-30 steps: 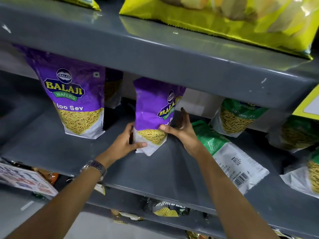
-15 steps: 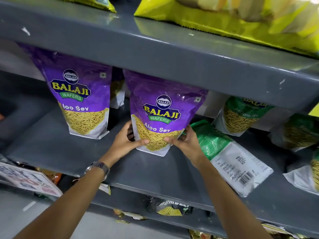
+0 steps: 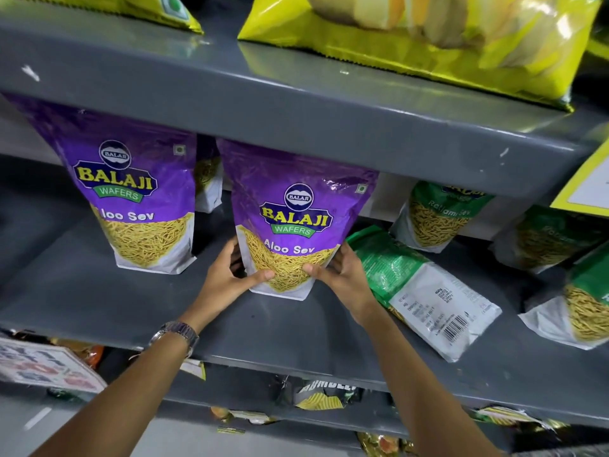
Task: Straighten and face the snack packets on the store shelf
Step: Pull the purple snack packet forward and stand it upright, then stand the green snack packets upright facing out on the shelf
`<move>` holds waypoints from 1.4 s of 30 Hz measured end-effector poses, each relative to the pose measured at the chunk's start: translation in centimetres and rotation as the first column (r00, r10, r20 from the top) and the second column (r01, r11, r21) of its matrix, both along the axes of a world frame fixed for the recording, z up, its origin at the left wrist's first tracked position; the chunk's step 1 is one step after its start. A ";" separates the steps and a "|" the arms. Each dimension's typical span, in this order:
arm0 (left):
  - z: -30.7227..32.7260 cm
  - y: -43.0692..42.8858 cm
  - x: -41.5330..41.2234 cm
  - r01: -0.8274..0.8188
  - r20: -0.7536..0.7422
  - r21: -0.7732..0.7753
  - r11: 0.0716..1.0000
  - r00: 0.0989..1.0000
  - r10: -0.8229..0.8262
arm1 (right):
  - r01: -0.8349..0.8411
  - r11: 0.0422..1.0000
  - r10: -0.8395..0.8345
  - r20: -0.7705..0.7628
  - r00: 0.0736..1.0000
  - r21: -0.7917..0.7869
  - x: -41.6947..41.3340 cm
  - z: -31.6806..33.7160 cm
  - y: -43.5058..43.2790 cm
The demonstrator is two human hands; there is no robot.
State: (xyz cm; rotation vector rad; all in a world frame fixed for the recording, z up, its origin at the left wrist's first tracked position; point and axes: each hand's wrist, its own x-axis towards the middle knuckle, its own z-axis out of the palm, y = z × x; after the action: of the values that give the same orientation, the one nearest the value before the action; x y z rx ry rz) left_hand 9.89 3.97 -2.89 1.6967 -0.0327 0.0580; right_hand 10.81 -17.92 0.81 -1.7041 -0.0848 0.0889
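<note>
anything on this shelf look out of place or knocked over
Yes: the green packet right of the held Aloo Sev packet lies flat with its back and barcode up, while its neighbours stand upright facing out.

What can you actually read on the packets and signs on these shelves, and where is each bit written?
"BALAJI WAFERS", "Aloo Sev": purple packet held by both hands.
"BALAJI WAFERS", "loo Sev" (first letter hidden): left purple packet.
"Ratlami Sev": standing green packet, faint.
Fallen green packet: barcode and small print, unreadable.
Lower-left sign: blurred.
Yellow tag: no readable text.
</note>
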 end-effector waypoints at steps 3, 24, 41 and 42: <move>-0.1 -0.6 -0.8 -0.084 0.030 -0.041 0.996 0.996 0.085 | 0.036 0.998 -0.034 0.030 0.999 -0.056 -0.2 0.9 -0.9; 1.9 -28.8 -2.6 -0.269 -0.646 -0.338 0.902 0.763 -0.015 | -0.075 0.923 -0.096 -0.413 0.905 -0.378 0.3 1.3 -24.6; 7.3 -28.9 0.5 0.095 0.075 -0.069 0.993 0.993 -0.089 | 0.100 0.988 -0.105 0.043 0.994 0.115 -1.3 3.8 -28.4; 7.4 -29.0 1.4 0.134 0.086 -0.035 0.990 0.988 -0.130 | 0.131 0.983 -0.140 0.067 0.988 0.130 -1.2 3.7 -28.6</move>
State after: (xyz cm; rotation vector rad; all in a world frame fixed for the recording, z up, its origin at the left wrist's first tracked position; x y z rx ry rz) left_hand 11.32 -25.04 4.50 1.6473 -0.2055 0.0306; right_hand 9.65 -46.48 4.48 -1.5827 -0.0301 -0.0817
